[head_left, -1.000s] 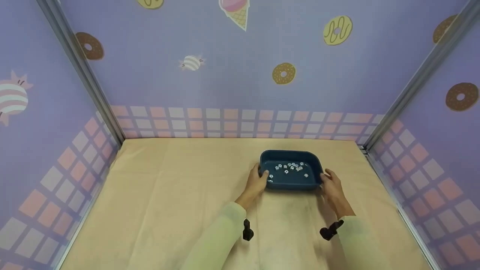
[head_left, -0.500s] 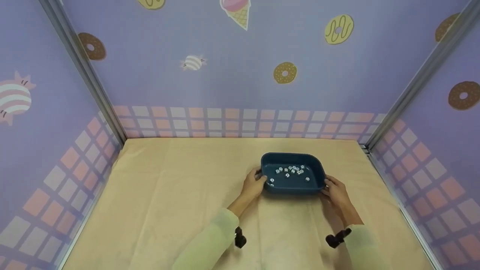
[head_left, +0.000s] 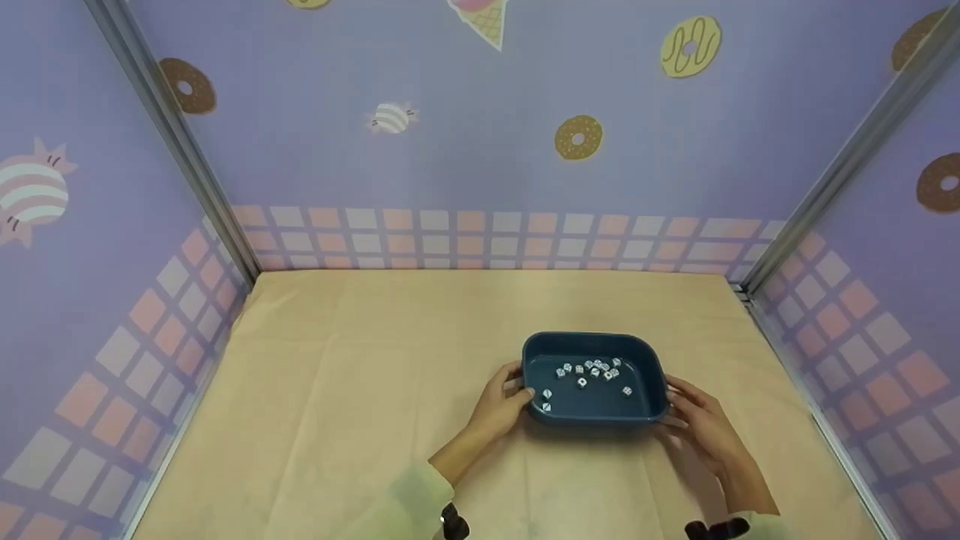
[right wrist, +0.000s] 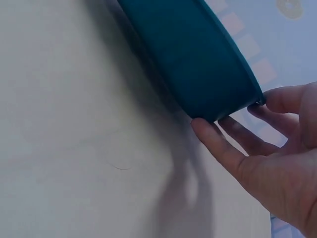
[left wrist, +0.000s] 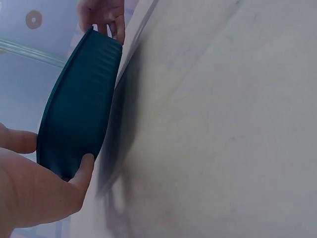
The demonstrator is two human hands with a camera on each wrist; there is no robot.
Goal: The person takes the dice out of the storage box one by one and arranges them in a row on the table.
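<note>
A dark blue-green rectangular tray (head_left: 600,420) with rounded corners holds several small white dice (head_left: 595,372), most grouped toward its back and middle. My left hand (head_left: 496,405) grips the left end, thumb at the near corner. At the opposite end my right hand (head_left: 709,424) grips the tray with its fingers bent round the edge. The left wrist view shows the tray's outer wall (left wrist: 81,104) between both hands, with a shadow below it. From the right wrist, fingertips (right wrist: 202,124) press on the wall's lower edge; the dice are hidden there.
A cream cloth (head_left: 390,360) covers the table. Purple panels with a pink and white checked band (head_left: 435,240) close off the back and both sides. Metal posts (head_left: 217,202) stand at the back corners.
Both hands have brought the tray toward the person and slightly right. The right hand's fingers have closed round its end. The dice keep about the same arrangement; the head view has shifted a little.
</note>
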